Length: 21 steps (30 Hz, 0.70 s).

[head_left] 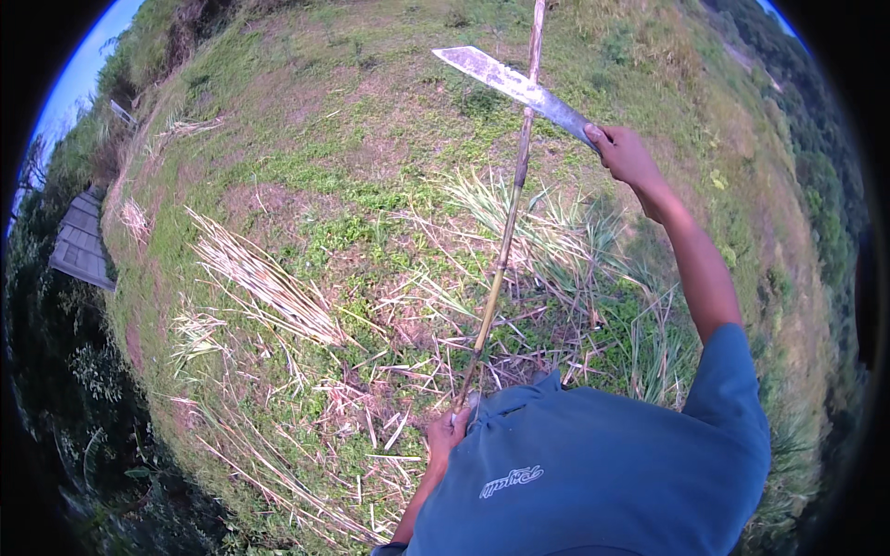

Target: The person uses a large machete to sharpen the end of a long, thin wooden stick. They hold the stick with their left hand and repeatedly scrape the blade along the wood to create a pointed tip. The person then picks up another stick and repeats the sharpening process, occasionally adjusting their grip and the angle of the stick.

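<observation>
A long, jointed cane stalk (506,243) rises from near my waist and runs out past the top of the view. My left hand (447,433) is closed round its lower end, close to my shirt. With my arm stretched out to the right, my right hand (623,159) grips a machete (501,79). Its broad grey blade, pale and worn toward the tip, points left and crosses the stalk high up. I cannot tell whether the blade touches the stalk. Most of the machete's handle is hidden in my fingers.
A bundle of dry stalks (264,278) lies on the grass to the left. Green leafy cuttings (547,232) are heaped beyond the stalk, and short dry scraps (371,398) litter the ground. A grey roof (83,239) shows at far left, beside dark bushes. Trees line the right edge.
</observation>
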Tool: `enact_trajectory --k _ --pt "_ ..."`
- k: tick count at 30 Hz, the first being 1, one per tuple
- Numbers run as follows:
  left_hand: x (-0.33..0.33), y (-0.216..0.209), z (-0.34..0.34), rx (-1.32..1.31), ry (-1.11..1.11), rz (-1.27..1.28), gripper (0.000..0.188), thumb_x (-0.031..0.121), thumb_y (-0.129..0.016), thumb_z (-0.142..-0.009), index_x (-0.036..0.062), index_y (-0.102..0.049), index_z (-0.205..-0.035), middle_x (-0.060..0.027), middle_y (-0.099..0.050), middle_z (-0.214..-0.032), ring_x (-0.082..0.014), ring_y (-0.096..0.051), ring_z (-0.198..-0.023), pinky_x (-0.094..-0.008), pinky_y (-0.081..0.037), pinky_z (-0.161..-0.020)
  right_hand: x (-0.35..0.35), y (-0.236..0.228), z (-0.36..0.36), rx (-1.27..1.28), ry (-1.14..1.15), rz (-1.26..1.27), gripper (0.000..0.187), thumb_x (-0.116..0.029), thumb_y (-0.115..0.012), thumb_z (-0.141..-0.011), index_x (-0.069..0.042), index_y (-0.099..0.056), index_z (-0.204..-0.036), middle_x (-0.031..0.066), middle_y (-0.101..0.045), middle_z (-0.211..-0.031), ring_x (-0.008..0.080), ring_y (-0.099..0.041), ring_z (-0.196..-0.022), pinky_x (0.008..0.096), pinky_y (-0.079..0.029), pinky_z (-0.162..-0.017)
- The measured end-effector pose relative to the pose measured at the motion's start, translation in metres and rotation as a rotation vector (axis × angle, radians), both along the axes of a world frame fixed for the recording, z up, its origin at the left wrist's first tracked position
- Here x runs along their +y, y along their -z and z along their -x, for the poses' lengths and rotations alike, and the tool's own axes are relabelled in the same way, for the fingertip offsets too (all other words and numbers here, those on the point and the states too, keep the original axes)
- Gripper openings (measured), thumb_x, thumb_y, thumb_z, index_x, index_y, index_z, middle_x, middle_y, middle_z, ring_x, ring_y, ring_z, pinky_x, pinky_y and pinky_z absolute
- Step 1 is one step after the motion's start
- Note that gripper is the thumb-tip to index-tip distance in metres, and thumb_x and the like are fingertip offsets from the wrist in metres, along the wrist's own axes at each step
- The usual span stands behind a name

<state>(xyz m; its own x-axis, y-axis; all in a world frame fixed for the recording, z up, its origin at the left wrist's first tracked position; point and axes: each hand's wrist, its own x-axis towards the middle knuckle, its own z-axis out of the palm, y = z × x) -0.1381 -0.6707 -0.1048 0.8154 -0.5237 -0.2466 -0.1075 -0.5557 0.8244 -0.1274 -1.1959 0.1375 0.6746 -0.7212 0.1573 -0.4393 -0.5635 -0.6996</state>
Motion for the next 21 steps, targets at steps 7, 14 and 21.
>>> enact_trajectory --k 7,14,21 --pt "0.031 0.010 0.023 0.108 -0.128 -0.004 0.029 0.031 -0.065 -0.091 0.0031 -0.070 -0.089 -0.0051 -0.053 -0.054 -0.0093 -0.046 -0.052 -0.0320 -0.039 -0.049 0.035 -0.009 0.009 0.082 -0.151 -0.063 0.053 -0.048 -0.049 -0.098 0.001 -0.061 -0.080 0.0037 -0.049 -0.056 0.0132 -0.045 -0.049 0.0341 -0.036 -0.049" --pt "0.036 0.026 0.017 -0.108 -0.042 -0.004 0.043 0.043 -0.057 -0.092 0.0009 -0.065 -0.086 -0.0156 -0.056 -0.058 -0.0239 -0.051 -0.053 -0.0393 -0.042 -0.053 0.052 -0.013 -0.003 0.095 -0.123 -0.129 0.050 -0.048 -0.052 -0.096 -0.001 -0.065 -0.086 0.0050 -0.050 -0.057 0.0157 -0.049 -0.052 0.0351 -0.038 -0.052" --pt "0.034 0.018 0.020 -0.070 -0.044 -0.004 0.048 0.046 -0.056 -0.090 0.0004 -0.058 -0.075 -0.0190 -0.053 -0.058 -0.0305 -0.049 -0.052 -0.0433 -0.040 -0.054 0.066 0.009 -0.006 0.181 -0.152 0.069 0.051 -0.050 -0.051 -0.095 -0.002 -0.065 -0.086 0.0163 -0.058 -0.064 0.0296 -0.056 -0.059 0.0434 -0.043 -0.060"
